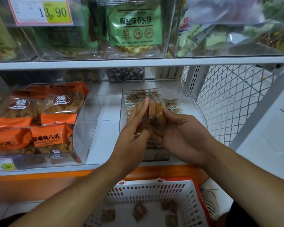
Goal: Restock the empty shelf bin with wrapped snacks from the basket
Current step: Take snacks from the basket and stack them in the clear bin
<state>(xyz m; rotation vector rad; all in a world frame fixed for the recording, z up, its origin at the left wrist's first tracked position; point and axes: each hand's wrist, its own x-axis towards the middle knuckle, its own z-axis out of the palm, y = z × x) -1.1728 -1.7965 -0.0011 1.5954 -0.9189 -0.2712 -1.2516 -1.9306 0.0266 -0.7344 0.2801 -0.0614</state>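
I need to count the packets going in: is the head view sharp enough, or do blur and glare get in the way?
Head view: the wrapped snacks between the left hand and right hand are motion-smeared; the clear bin walls reflect light; wide-angle bending curves the shelf edges; the basket snacks are soft.

The clear shelf bin [156, 89] on the lower shelf already carries a layer of small wrapped snacks [134, 97], orange-brown in shiny see-through wrappers. I hold a bunch of them [154, 112] upright over the bin, pressed between my left hand [131, 136] and right hand [180, 133]. Below, my white red-rimmed basket [192, 202] has a few snacks [139, 210] lying loose on its floor.
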